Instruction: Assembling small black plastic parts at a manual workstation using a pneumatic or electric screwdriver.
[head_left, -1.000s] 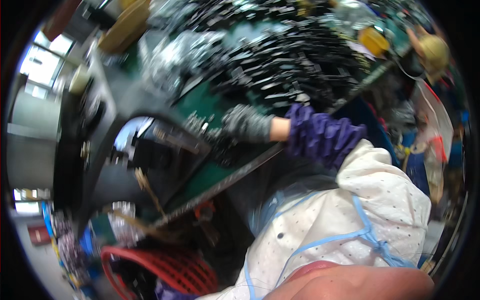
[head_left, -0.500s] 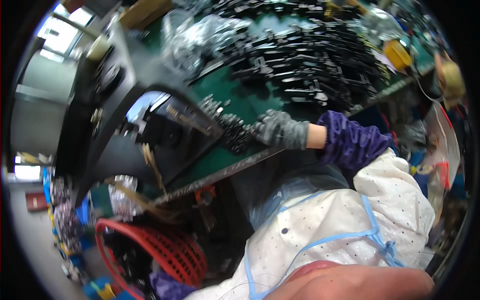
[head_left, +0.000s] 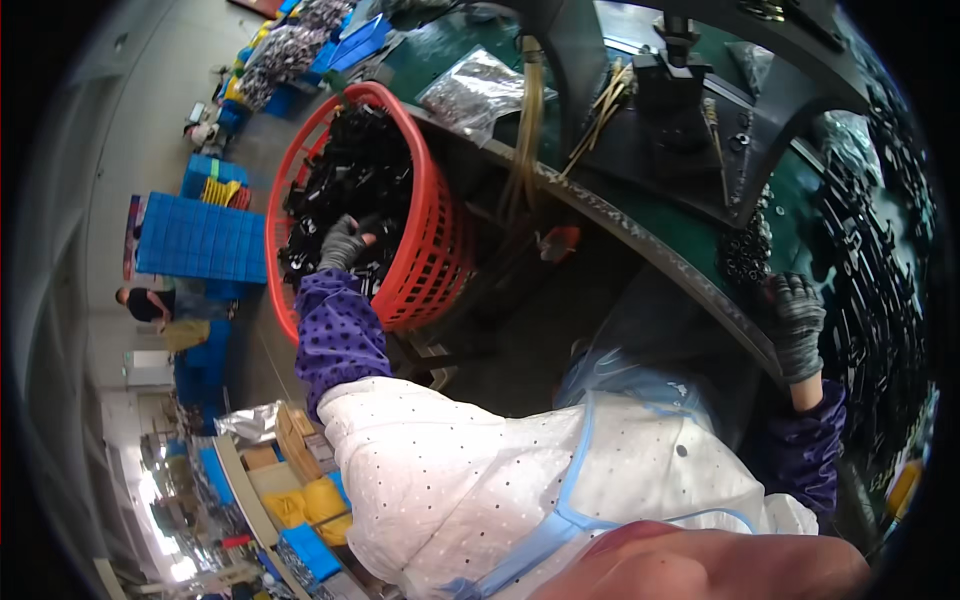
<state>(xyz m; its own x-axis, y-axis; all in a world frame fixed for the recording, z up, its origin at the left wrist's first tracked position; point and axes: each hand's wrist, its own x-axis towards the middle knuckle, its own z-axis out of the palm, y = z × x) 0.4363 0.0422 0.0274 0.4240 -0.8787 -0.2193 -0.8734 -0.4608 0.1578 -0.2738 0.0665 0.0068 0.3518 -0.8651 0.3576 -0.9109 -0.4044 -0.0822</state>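
My left hand [head_left: 345, 243], in a grey glove with bare thumb tip, reaches into a red plastic basket [head_left: 432, 185]. It lies over a heap of black parts [head_left: 362, 160], thumb apart from the bent fingers, with nothing plainly held. Over at the right, my right hand [head_left: 797, 325], gloved the same way, rests at the green table's edge. Its fingers are bent closed beside a pile of small dark ring-like pieces [head_left: 745, 252]; what they pinch, if anything, is too small to make out.
A dark bench press [head_left: 680, 110] stands on the green table [head_left: 640, 215]. Rows of long black parts [head_left: 870, 290] cover the table's right side. A clear bag [head_left: 480, 95] lies near the basket. Stacked blue crates [head_left: 200, 237] and a distant person [head_left: 147, 303] are at the left.
The view has swung left, bringing the basket fully into sight. My left hand, hidden before, now shows inside the basket. My right hand stays beside the pile of small pieces.
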